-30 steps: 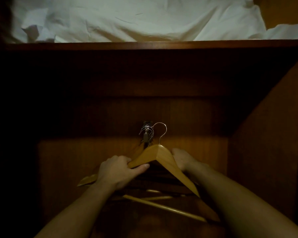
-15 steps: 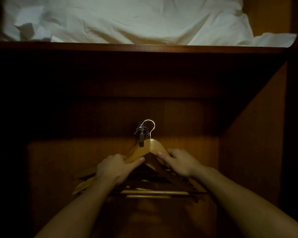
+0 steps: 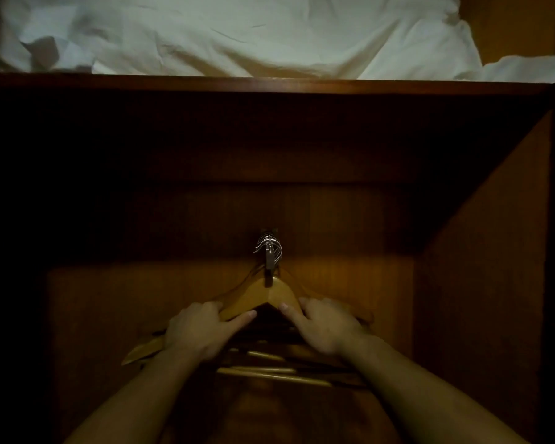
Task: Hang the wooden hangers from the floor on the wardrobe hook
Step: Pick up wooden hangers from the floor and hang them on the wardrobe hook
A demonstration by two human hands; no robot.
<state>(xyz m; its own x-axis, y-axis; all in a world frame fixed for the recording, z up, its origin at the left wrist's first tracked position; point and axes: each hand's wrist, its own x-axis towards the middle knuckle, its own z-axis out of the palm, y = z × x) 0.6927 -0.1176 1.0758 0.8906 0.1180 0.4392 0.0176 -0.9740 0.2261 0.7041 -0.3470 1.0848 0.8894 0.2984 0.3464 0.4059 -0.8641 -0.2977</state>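
Hanger (image 3: 265, 294), lying nine-to-three, is gripped by left hand (image 3: 202, 328) and right hand (image 3: 327, 325) alike; hook (image 3: 269, 251) is seen at twelve.

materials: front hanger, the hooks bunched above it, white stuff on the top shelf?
Front hanger: wood, seemingly smooth and lightly varnished, judging by the honey colour and soft sheen.
Hanger hooks: thin bright metal wire that is silvery and glinting, probably steel.
White cloth: matte, creased woven fabric, possibly cotton bedding, though I can't be sure.
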